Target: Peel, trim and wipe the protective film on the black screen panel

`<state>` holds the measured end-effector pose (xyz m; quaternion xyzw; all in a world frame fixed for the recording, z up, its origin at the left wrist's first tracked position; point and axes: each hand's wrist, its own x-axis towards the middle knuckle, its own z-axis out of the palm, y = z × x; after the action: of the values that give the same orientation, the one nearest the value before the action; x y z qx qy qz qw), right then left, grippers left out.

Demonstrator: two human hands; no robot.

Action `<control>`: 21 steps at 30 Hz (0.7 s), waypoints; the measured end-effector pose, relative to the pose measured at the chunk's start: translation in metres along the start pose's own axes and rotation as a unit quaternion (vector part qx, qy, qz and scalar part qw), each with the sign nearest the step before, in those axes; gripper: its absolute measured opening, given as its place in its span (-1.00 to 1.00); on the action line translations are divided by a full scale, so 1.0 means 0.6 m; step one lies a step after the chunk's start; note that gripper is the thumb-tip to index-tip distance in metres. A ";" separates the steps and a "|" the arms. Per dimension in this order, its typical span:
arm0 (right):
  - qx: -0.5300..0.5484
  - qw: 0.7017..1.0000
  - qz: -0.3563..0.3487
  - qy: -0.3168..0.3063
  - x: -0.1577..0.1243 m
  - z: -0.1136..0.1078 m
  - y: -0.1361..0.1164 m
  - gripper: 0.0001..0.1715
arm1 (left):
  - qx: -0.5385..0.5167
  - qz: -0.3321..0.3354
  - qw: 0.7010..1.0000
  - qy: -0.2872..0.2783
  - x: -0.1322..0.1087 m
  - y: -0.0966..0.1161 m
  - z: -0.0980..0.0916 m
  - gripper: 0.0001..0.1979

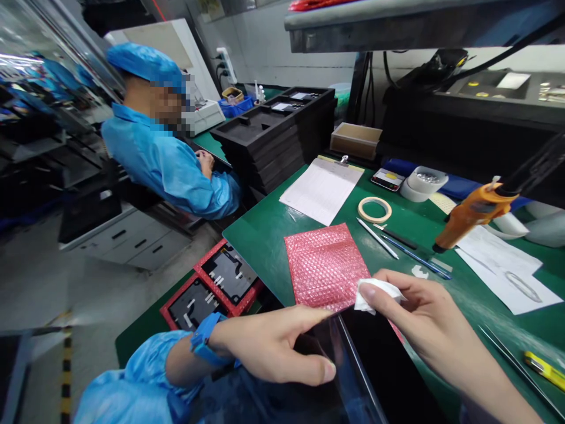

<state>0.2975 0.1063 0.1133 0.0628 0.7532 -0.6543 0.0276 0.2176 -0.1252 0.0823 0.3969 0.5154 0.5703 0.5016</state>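
My left hand (pixel 278 347) grips the edge of a glossy black panel (pixel 388 359), thumb on top and the other fingers along its far edge. A strip of clear film (pixel 359 371) stands up along the panel, by my left thumb; how far it is attached I cannot tell. Pinched between thumb and fingers of my right hand (pixel 424 318) is a folded white wipe (pixel 375 294), at the panel's far end. Just beyond lies a pink bubble-wrap pouch (pixel 326 265) on the green bench. The panel's near end runs out of the frame.
An orange electric screwdriver (pixel 474 215) hangs at right. Tape (pixel 374 209), pens (pixel 377 238), tweezers (pixel 521 368) and a yellow cutter (pixel 545 368) lie on the bench (pixel 260 235). Black trays (pixel 278 129) are stacked behind. A co-worker (pixel 168 153) sits at left, near pink-framed parts (pixel 229 271).
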 end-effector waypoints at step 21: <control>-0.184 0.975 -0.073 -0.098 0.015 -0.036 0.033 -0.16 | -0.018 -0.064 0.997 0.033 -0.011 -0.018 -0.009 -0.56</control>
<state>0.2918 0.1309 0.0959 -0.0627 0.8570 -0.5075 0.0644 0.2154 -0.1331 0.0711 0.3347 0.5457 0.5593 0.5266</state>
